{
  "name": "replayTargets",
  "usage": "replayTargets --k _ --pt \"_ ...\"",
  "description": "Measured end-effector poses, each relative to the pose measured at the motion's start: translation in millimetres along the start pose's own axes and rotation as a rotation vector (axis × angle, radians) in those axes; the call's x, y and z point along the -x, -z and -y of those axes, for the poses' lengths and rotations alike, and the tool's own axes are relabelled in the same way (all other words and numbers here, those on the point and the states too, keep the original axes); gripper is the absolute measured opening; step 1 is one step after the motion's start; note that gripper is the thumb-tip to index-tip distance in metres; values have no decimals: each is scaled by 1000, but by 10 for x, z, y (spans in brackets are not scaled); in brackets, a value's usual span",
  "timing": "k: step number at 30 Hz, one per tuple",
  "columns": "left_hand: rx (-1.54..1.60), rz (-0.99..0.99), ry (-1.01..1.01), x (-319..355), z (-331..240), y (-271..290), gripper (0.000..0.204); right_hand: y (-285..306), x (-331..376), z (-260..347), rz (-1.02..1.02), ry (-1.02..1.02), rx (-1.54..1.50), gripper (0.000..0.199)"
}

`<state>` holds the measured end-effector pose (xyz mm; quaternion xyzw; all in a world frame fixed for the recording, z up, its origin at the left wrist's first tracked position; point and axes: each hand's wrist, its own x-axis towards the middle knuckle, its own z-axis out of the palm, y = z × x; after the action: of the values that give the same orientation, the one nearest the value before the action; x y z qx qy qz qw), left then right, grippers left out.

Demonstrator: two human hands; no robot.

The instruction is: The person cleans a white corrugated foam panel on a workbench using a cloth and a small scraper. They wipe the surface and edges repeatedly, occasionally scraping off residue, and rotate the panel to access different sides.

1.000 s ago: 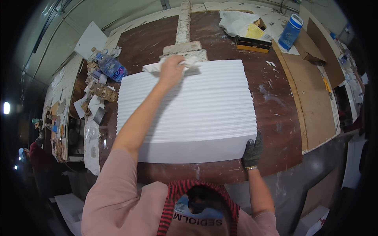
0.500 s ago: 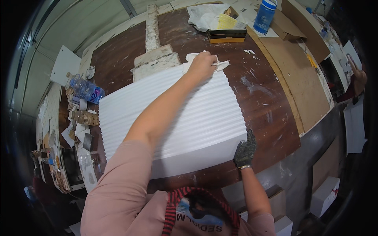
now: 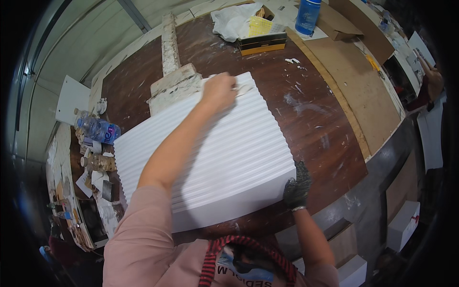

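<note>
A large white box-like piece with a ridged top and a smooth front side lies before me. My bare left hand is closed over a crumpled white cloth, pressed on the ridged top near its far edge. Most of the cloth is hidden under the fingers. At the near right corner, my right hand, in a dark grey glove, grips the white piece. Its thumb lies against the front side and its fingers along the right side.
Brown, stained table underneath. Beyond the piece lies a plaster-crusted block. An open black-and-yellow box and blue bottle stand farther back. Plastic bottles crowd the left. Another person's hand shows at far right.
My left hand has slid the cloth from the far right corner leftward along the ridged top. My gloved right hand keeps its hold on the near corner. The whole view has shifted slightly.
</note>
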<state>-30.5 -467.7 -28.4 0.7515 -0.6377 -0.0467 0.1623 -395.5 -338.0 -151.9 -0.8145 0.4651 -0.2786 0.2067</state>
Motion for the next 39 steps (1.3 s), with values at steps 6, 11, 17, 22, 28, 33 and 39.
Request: replayTargets --k 6,11,17,22,28,33,39 --pt "-144 52 143 405 382 258 14 -8 -10 41 -98 -1 -57 53" --pt "-38 -143 46 -64 -292 -116 12 -44 30 22 -45 -48 -19 55" --pt "52 -324 -149 134 -42 -244 13 -178 127 -140 -44 -194 -34 57" --pt "149 -427 15 1426 1423 205 14 -276 131 -289 -38 -214 42 52" --pt "-225 -410 598 2862 2705 1254 23 -241 106 -215 -41 -192 130 48" --pt "663 -595 458 2865 2178 1515 18 -250 131 -266 -19 -206 169 49" --pt "-54 -232 65 2221 793 640 44 -361 161 -668 37 -111 359 53"
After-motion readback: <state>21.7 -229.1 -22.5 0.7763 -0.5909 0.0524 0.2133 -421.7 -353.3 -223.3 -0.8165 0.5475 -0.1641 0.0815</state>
